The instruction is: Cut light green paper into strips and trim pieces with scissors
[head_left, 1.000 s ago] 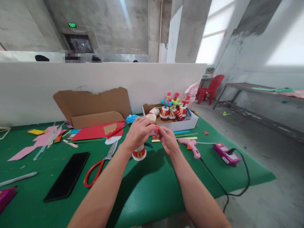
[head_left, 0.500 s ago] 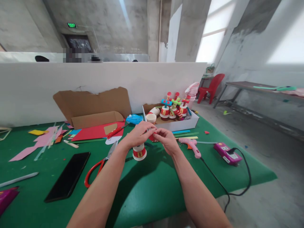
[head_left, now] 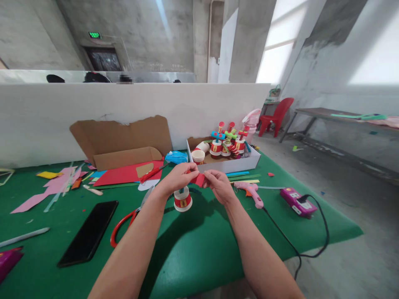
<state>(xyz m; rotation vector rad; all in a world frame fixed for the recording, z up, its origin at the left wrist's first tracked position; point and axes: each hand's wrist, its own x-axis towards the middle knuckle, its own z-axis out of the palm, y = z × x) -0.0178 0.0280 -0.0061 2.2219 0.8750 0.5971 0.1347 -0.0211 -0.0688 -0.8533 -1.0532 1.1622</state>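
Between my two hands is a small piece of red paper [head_left: 198, 179], pinched at its ends. My left hand [head_left: 181, 176] grips its left side with bent fingers. At the right edge, the thumb and fingertips of my right hand [head_left: 218, 185] close on it. Just below my left hand, a red and white paper cup [head_left: 183, 200] stands upside down on the table, with dark coiled paper strips at its sides; my hand and wrist partly hide its top. Red-handled scissors [head_left: 124, 224] lie partly under my left forearm.
A white box [head_left: 229, 166] holds several finished cup figures [head_left: 227, 143]. On the right are a pink glue gun [head_left: 251, 192] and a purple power strip [head_left: 297, 201] with a black cord. A phone [head_left: 89, 232], red card [head_left: 116, 174] and paper scraps [head_left: 59, 182] lie to the left.
My hands have moved slightly apart, and more of the red paper shows between them. The cup stays in place.
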